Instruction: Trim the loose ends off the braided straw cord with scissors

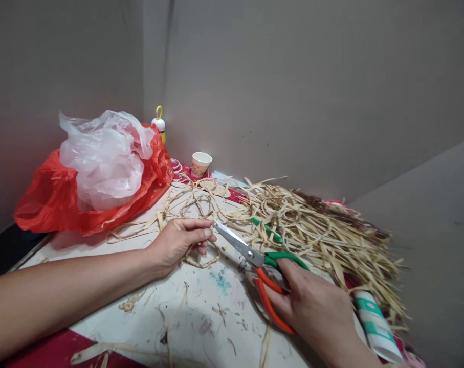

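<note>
My left hand pinches a loop of braided straw cord between thumb and fingers, and part of the loop hangs below them. In my right hand is a pair of scissors with one green and one orange handle. Their blades point up and left, and the tips are close to my left fingertips, at the cord. Whether the tips touch the cord I cannot tell. More braided cord lies on the white board just beyond my left hand.
A large heap of dry straw strips covers the right side, with a green-handled tool partly under it. A red plastic bag holding a clear bag stands left. Behind are a paper cup and bottle; a white-green roll lies right.
</note>
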`<action>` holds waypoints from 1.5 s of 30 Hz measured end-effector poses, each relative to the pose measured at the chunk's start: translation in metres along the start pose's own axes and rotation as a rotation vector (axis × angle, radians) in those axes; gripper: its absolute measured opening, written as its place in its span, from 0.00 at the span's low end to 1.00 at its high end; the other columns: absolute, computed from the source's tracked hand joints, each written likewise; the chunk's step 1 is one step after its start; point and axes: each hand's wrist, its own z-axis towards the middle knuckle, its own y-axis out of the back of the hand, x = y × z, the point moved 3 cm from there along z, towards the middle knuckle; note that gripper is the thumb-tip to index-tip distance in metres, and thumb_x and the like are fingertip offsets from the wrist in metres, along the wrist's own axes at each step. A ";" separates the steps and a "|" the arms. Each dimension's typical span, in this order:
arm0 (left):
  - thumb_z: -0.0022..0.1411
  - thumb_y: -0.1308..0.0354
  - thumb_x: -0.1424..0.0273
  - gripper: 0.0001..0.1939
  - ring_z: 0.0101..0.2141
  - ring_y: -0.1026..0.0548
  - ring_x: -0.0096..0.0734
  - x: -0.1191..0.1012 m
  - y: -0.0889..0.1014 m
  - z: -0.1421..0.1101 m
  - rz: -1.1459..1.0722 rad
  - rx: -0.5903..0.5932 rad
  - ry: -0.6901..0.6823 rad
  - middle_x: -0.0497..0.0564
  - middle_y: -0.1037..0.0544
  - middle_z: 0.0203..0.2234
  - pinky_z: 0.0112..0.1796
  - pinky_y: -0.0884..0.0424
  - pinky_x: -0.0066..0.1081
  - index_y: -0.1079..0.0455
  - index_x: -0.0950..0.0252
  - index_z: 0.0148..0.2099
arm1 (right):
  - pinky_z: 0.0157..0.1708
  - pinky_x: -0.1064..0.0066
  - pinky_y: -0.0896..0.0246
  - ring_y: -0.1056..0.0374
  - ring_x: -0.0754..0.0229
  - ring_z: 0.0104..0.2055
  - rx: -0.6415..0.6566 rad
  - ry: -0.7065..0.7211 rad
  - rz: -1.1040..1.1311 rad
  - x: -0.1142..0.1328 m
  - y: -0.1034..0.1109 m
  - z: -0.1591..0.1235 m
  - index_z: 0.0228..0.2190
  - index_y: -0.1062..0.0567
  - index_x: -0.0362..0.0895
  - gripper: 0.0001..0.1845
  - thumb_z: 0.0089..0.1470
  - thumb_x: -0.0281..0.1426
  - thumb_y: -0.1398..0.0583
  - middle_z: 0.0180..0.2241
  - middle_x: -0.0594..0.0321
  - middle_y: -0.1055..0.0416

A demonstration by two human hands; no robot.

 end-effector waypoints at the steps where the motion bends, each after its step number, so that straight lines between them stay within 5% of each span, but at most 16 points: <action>1: 0.52 0.37 0.79 0.10 0.21 0.28 0.22 0.000 0.000 0.000 0.004 -0.004 0.001 0.55 0.21 0.26 0.24 0.30 0.22 0.24 0.71 0.39 | 0.19 0.73 0.55 0.39 0.64 0.17 -0.002 -0.004 -0.004 0.000 -0.001 -0.001 0.26 0.28 0.44 0.24 0.53 0.52 0.49 0.15 0.65 0.35; 20: 0.50 0.34 0.75 0.12 0.22 0.28 0.22 0.005 0.004 0.002 0.002 0.037 -0.019 0.56 0.21 0.27 0.25 0.30 0.23 0.25 0.71 0.39 | 0.16 0.76 0.51 0.39 0.66 0.13 0.020 -0.026 0.274 -0.002 -0.005 -0.005 0.24 0.29 0.45 0.18 0.51 0.47 0.42 0.13 0.68 0.35; 29: 0.52 0.36 0.75 0.10 0.22 0.29 0.22 0.001 -0.001 0.001 -0.074 0.090 0.042 0.55 0.22 0.27 0.23 0.31 0.22 0.27 0.69 0.40 | 0.17 0.75 0.42 0.38 0.65 0.18 0.189 -0.620 0.989 -0.010 0.000 0.009 0.24 0.30 0.45 0.16 0.47 0.45 0.39 0.17 0.68 0.34; 35: 0.52 0.35 0.72 0.14 0.20 0.30 0.21 -0.001 -0.005 -0.005 -0.064 0.226 0.071 0.54 0.22 0.27 0.22 0.35 0.22 0.27 0.68 0.43 | 0.20 0.73 0.40 0.37 0.64 0.21 0.449 -0.739 1.358 0.005 0.021 0.044 0.28 0.33 0.45 0.18 0.44 0.44 0.35 0.22 0.66 0.31; 39: 0.51 0.34 0.69 0.16 0.18 0.33 0.18 -0.002 -0.010 -0.012 0.026 0.337 0.060 0.53 0.21 0.27 0.20 0.40 0.21 0.26 0.68 0.42 | 0.21 0.72 0.40 0.37 0.64 0.23 0.404 -0.832 1.538 0.027 0.021 0.061 0.29 0.33 0.45 0.19 0.44 0.45 0.35 0.22 0.66 0.33; 45: 0.50 0.34 0.63 0.17 0.16 0.35 0.17 -0.002 -0.013 -0.017 0.162 0.353 0.049 0.53 0.21 0.26 0.19 0.44 0.21 0.26 0.67 0.40 | 0.24 0.74 0.38 0.36 0.66 0.25 0.198 -0.944 1.771 0.045 0.006 0.071 0.31 0.34 0.47 0.20 0.38 0.37 0.31 0.27 0.70 0.34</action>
